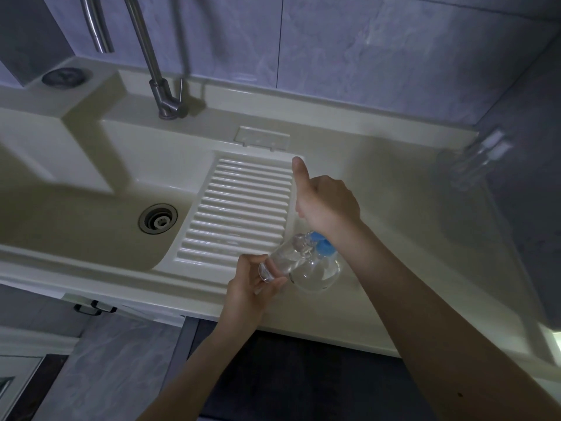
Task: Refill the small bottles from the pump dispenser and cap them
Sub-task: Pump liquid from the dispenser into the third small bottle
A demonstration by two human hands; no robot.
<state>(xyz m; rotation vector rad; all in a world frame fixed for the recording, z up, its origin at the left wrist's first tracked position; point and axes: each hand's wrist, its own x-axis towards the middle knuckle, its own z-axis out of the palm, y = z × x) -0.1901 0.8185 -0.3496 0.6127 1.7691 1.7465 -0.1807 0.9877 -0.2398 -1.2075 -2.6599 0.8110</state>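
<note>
My left hand (pixel 252 284) grips a small clear bottle (pixel 280 258) by its base and tilts its mouth toward the pump dispenser. The dispenser (pixel 320 273) is a round clear bottle with a blue pump head (pixel 322 243), standing on the counter by the sink's front edge. My right hand (pixel 326 202) hovers over the pump with its fingers curled and its thumb stuck out. Its wrist lies just above the blue head. Nothing shows inside the curled fingers. The small bottle's mouth sits right by the pump nozzle; the contact is hidden.
A cream sink (pixel 91 214) with a drain (pixel 158 221) and a ribbed washboard slope (pixel 239 208) lies to the left. A steel tap (pixel 165 95) rises at the back. Clear small bottles with white tops (pixel 479 158) stand blurred at the back right against the wall.
</note>
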